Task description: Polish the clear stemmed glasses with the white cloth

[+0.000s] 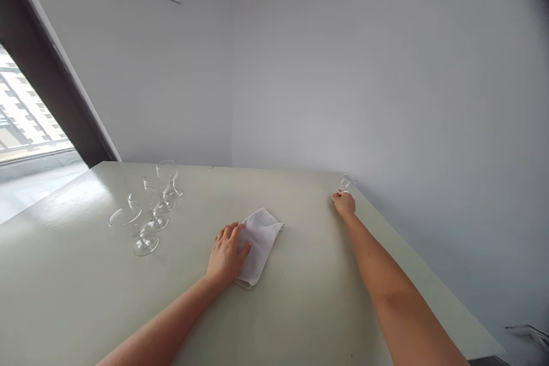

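My right hand (pixel 345 205) reaches out to the table's far right side, its fingers closed around the stem of a small clear stemmed glass (pixel 348 179). The bowl of that glass shows just beyond my fingers, and most of the stem is hidden by the hand. My left hand (pixel 227 250) lies flat with fingers stretched out, its fingertips and thumb touching the left edge of a folded white cloth (pixel 262 240) in the middle of the table.
Several clear stemmed glasses stand upright in a slanting row on the left, the nearest glass (pixel 146 244) closest to me. The pale glossy table (pixel 300 320) meets grey walls at its back and right. A window (pixel 26 108) is at far left.
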